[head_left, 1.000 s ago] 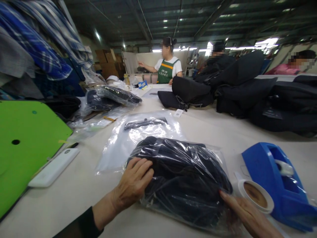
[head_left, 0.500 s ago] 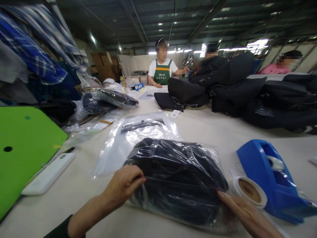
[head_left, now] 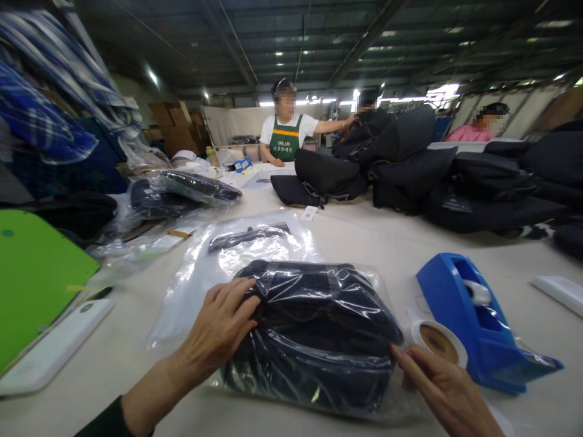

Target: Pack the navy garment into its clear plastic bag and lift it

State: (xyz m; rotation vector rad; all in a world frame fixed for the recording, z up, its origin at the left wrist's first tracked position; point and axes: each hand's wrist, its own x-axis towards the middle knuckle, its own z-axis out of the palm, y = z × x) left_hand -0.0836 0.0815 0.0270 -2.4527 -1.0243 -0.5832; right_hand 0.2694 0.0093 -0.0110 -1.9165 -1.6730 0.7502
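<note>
In front of me a folded black fabric item, which looks like a backpack, lies inside a clear plastic bag (head_left: 319,340). My left hand (head_left: 221,325) rests on the upper left side of the wrapped item, fingers stretched out and slightly apart. At the right edge of the plastic, my right hand (head_left: 439,382) pinches the film between its fingertips. Under the far left part of the packed item lies a flat clear plastic bag (head_left: 191,273) with a dark strip showing on it. A blue tape dispenser (head_left: 473,328) and a roll of tape (head_left: 439,343) sit beside my right hand.
Black bags (head_left: 405,164) are heaped at the back right. Wrapped packs (head_left: 186,188) lie at the back left. A green board (head_left: 36,279) and a white device (head_left: 54,346) are on the left. A co-worker in a green apron (head_left: 285,142) stands across the table.
My left hand has let go of the plastic edge and now lies spread on the pack's upper left. The right hand stays at the right edge. The co-worker's arm reaches farther toward the black bags.
</note>
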